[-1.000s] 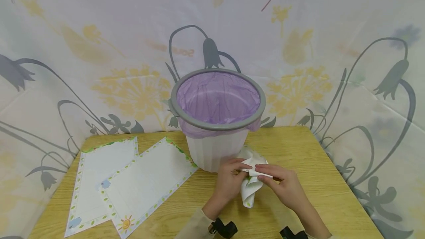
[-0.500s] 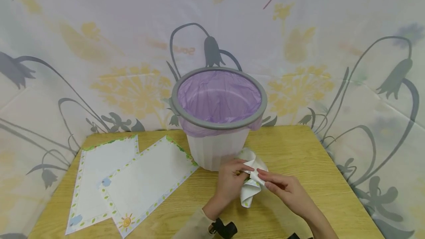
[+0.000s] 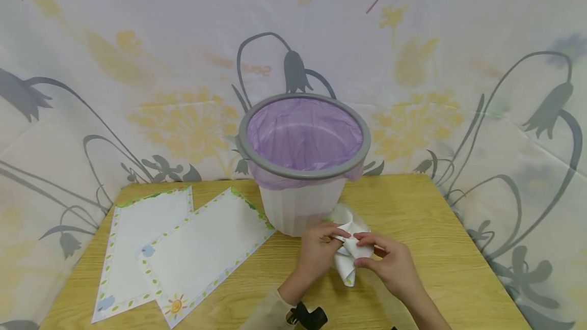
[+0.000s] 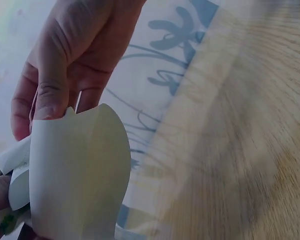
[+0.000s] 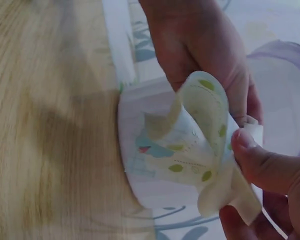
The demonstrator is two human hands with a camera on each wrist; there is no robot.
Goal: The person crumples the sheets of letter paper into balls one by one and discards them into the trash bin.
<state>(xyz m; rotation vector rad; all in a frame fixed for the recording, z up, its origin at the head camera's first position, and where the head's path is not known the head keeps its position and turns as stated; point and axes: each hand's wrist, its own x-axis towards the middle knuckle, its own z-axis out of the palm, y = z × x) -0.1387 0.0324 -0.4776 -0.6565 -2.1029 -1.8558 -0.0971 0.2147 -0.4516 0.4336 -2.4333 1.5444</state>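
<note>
A crumpled sheet of paper [image 3: 347, 261], white with a printed leaf border, is held between both hands in front of the bin. My left hand [image 3: 318, 248] grips its left side with curled fingers. On the other side my right hand [image 3: 392, 264] pinches an edge between thumb and fingers. Seen from the right wrist, the paper [image 5: 205, 135] shows curled folds with green leaves and a blue patch. The left wrist view shows a plain curved face of the paper [image 4: 80, 175] below the right hand [image 4: 75, 60].
A white bin with a grey rim [image 3: 304, 173] and a purple liner [image 3: 302, 136] stands behind the hands. Two bordered sheets, one sheet [image 3: 206, 248] overlapping another sheet [image 3: 133, 248], lie flat on the wooden table [image 3: 412, 208] at left. A flower-printed curtain [image 3: 183, 65] hangs behind.
The right hand's fingers have shifted along the paper's right side and now pinch a wider fold. The paper is bunched differently; the left hand stays nearly in place.
</note>
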